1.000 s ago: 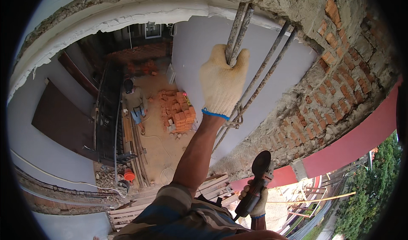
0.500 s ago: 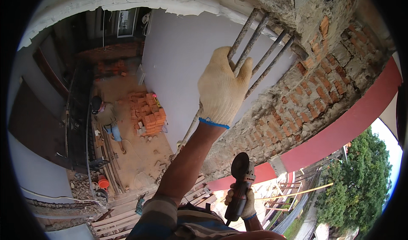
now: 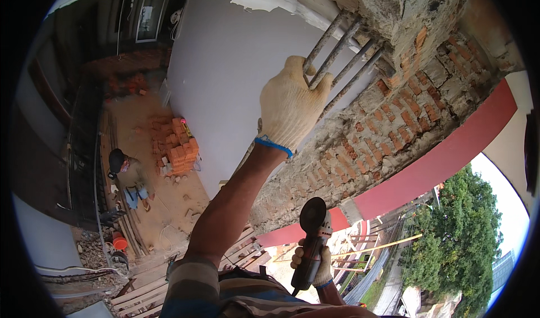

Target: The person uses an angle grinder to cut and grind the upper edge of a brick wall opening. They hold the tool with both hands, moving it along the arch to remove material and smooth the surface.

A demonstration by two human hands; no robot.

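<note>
My left hand (image 3: 292, 107), in a cream knitted glove with a blue cuff, is raised and closed around a steel reinforcing bar (image 3: 337, 46). It is one of several rusty bars that slant down from the broken concrete (image 3: 388, 14) above. The thumb lies along the bar; the other fingertips are mostly hidden behind the glove. Low in front of my body, my right hand (image 3: 324, 268), gloved alike, grips a dark angle grinder (image 3: 308, 264) by its body. Its round disc (image 3: 313, 215) points up, well below the bars and apart from them.
Broken brickwork (image 3: 388, 132) and a red curved band (image 3: 439, 169) run along the right. Far below on the left are a person (image 3: 126, 177), a brick pile (image 3: 175, 149) and an orange bucket (image 3: 119, 241). Wooden planks (image 3: 143, 292) lie beneath me; a tree (image 3: 450, 239) stands outside.
The whole view has shifted slightly. The person below has moved down in the picture, nearer the bucket. My left hand stays on the bar and my right hand still holds the grinder.
</note>
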